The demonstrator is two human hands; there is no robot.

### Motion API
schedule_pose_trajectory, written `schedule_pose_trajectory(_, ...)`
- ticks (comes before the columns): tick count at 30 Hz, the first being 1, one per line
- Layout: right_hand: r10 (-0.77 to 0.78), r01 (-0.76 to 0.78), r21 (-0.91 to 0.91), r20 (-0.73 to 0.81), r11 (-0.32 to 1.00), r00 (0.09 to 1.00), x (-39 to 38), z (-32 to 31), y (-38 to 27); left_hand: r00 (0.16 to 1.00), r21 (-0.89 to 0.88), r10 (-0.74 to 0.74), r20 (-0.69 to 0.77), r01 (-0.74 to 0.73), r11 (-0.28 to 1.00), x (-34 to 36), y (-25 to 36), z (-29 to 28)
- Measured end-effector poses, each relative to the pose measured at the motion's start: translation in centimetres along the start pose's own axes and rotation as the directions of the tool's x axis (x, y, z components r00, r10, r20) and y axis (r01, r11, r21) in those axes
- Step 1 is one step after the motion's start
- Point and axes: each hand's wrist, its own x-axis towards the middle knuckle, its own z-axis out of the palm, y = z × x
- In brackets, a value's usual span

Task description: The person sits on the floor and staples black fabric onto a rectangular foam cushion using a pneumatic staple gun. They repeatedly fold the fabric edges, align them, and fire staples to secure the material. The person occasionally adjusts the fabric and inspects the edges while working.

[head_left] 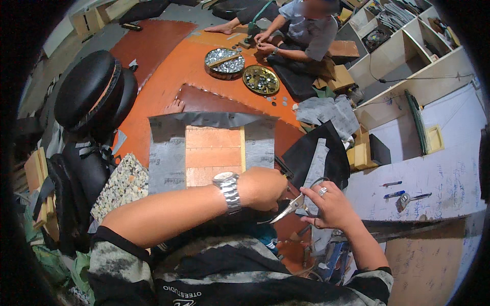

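My right hand (pixel 331 205), with a ring on it, holds a pair of scissors (pixel 287 210) by the handles. The metal blades point down and left, close to my left hand. My left hand (pixel 264 188), below a silver wristwatch (pixel 227 190), is closed; its fingers curl downward and hide whatever they grip. Dark material shows just below it. Beneath my left forearm lies a wooden panel (pixel 213 148) of light boards, with grey vinyl sheeting (pixel 167 148) along its far, left and right sides.
A co-worker (pixel 311 30) sits at the far side, near a round tin of metal discs (pixel 224 63) and a gold tray (pixel 261 80). Black round cushions (pixel 86 91) and speckled foam (pixel 122 186) are at left. A white surface with pens (pixel 393 194) and open shelving (pixel 403 51) stand right.
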Motion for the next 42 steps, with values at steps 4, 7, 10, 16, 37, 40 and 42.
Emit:
schedule_pose_trajectory(4, -0.003, 0.005, -0.033, 0.06, 0.999, 0.998, 0.1, 0.0, -0.1, 0.998, 0.057, -0.052, 0.035, 0.05, 0.997, 0.5, 1.2, -0.2)
schedule_pose_trajectory(7, 0.036, -0.032, -0.05, 0.078, 0.998, 0.996, -0.4, -0.6, 0.0, 0.997, 0.064, -0.067, 0.047, 0.064, 0.996, 0.5, 1.6, -0.5)
schedule_pose_trajectory(10, 0.047, -0.043, -0.056, 0.072, 0.998, 0.996, -0.9, -0.9, 0.1, 0.999, 0.066, -0.021, 0.041, 0.018, 0.998, 0.6, 1.6, -0.8)
schedule_pose_trajectory(16, -0.008, 0.006, 0.049, 0.027, 0.999, 1.0, -1.5, 0.8, 0.5, 0.995, 0.1, -0.071, 0.07, 0.064, 0.993, 1.1, 1.8, -0.6)
schedule_pose_trajectory(37, 0.106, -0.088, 0.229, -0.066, 0.969, 0.992, -1.0, 4.1, -4.7, 0.989, -0.034, -0.072, -0.131, 0.068, 0.997, -0.2, 2.0, 0.2)
schedule_pose_trajectory(40, 0.07, -0.056, 0.111, -0.134, 0.992, 0.989, -0.1, 4.6, -5.5, 0.982, -0.024, -0.063, -0.178, 0.06, 0.998, -0.3, 2.3, 0.3)
schedule_pose_trajectory(42, 0.103, -0.098, 0.08, -0.066, 0.992, 0.992, 0.4, 4.8, -5.9, 0.978, 0.004, -0.101, -0.18, 0.104, 0.995, -0.5, 2.5, 0.6)
